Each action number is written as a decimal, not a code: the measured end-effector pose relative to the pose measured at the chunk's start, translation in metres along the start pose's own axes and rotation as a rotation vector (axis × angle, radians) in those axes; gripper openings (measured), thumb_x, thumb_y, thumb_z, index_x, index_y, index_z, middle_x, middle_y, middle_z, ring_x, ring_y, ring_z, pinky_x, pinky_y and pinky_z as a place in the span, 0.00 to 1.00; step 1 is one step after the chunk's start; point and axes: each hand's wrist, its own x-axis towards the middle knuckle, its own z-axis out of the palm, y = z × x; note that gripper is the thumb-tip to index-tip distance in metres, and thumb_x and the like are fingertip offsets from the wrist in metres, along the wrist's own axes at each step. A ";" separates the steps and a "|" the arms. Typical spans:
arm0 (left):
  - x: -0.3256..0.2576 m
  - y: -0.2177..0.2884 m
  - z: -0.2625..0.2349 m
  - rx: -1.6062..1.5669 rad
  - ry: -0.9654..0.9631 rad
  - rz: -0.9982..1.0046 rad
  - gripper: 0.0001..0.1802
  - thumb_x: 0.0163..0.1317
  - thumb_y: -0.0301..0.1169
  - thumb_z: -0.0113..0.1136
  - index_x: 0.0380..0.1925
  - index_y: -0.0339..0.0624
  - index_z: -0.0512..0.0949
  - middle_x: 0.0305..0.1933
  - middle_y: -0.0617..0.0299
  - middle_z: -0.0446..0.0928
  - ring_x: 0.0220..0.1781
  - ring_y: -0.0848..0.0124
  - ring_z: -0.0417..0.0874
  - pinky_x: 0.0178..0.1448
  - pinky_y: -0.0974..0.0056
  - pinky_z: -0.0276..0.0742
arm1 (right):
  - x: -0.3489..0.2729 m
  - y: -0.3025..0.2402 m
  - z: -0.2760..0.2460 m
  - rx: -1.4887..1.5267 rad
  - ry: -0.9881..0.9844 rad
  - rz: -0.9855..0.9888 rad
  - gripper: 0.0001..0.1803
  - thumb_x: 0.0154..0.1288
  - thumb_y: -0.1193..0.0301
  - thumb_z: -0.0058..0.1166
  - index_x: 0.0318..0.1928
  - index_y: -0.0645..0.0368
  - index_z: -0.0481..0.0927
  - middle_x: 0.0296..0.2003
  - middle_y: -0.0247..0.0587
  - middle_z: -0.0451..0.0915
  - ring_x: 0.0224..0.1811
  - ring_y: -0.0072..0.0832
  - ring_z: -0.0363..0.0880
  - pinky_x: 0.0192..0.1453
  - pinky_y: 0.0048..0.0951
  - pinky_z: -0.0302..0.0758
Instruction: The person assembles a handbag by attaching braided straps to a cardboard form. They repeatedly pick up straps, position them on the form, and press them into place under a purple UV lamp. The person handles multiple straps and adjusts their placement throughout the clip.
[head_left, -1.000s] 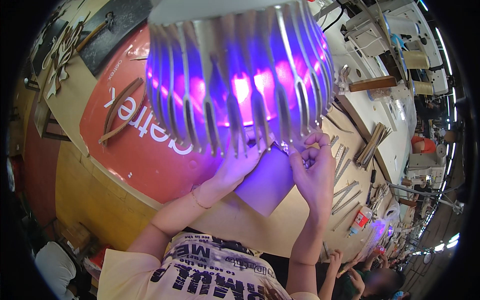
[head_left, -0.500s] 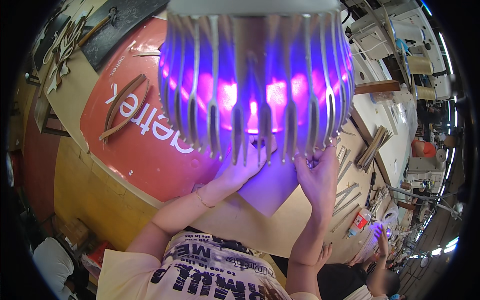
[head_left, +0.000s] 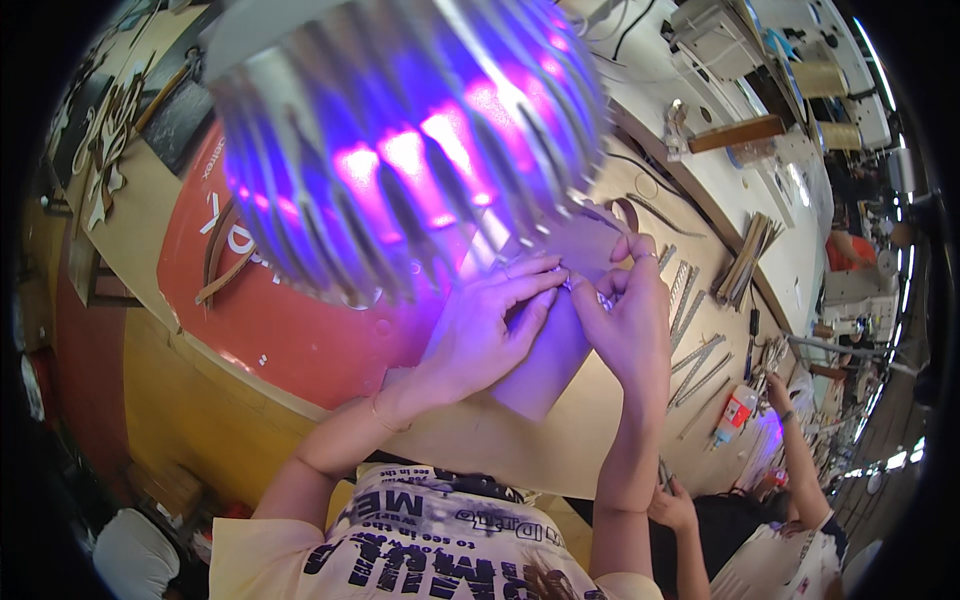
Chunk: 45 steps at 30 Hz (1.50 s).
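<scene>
A big lamp shade of thin pale slats (head_left: 400, 150) glows purple and pink and fills the top of the view, close to the camera. Below its lower edge my left hand (head_left: 480, 335) and my right hand (head_left: 625, 325) meet at the fingertips. Both pinch a small pale part (head_left: 578, 288); I cannot tell what kind of part it is. Under the hands lies a flat pale sheet (head_left: 535, 385) on the wooden table (head_left: 200, 400), lit purple by the lamp.
A large red round board (head_left: 300, 320) lies on the table with curved wooden strips (head_left: 225, 265) on it. Thin wooden slats (head_left: 700, 355) and a bundle of sticks (head_left: 748, 262) lie to the right, near a small bottle (head_left: 733, 416). Another person's hand (head_left: 778, 392) reaches in at lower right.
The lamp shade has swung up and left in the view. My hands have left its lower edge and come together fingertip to fingertip over the sheet.
</scene>
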 end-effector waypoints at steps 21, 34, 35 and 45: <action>0.004 0.017 -0.003 0.034 -0.134 -0.040 0.16 0.67 0.22 0.54 0.54 0.31 0.77 0.61 0.40 0.74 0.63 0.57 0.78 0.65 0.61 0.72 | -0.021 0.052 -0.033 0.522 -0.114 0.027 0.17 0.65 0.73 0.62 0.43 0.57 0.64 0.23 0.29 0.76 0.30 0.15 0.74 0.37 0.18 0.68; 0.006 0.015 -0.007 0.092 -0.187 -0.010 0.18 0.65 0.24 0.57 0.55 0.33 0.74 0.59 0.40 0.76 0.62 0.53 0.78 0.64 0.59 0.73 | -0.022 0.069 -0.024 0.594 -0.113 -0.004 0.15 0.66 0.74 0.61 0.41 0.57 0.64 0.24 0.29 0.75 0.30 0.15 0.74 0.36 0.18 0.68; 0.006 0.015 -0.008 0.097 -0.195 -0.009 0.18 0.65 0.24 0.57 0.55 0.33 0.74 0.59 0.40 0.76 0.62 0.53 0.78 0.64 0.59 0.73 | -0.024 0.069 -0.024 0.563 -0.119 0.018 0.15 0.66 0.73 0.61 0.41 0.57 0.64 0.24 0.29 0.74 0.29 0.14 0.74 0.35 0.17 0.68; 0.007 0.014 -0.010 0.153 -0.221 -0.006 0.18 0.64 0.23 0.58 0.54 0.33 0.75 0.59 0.41 0.76 0.61 0.54 0.79 0.63 0.59 0.74 | -0.034 0.076 -0.014 0.636 -0.030 0.205 0.16 0.63 0.68 0.65 0.35 0.59 0.68 0.20 0.27 0.71 0.23 0.12 0.66 0.27 0.17 0.64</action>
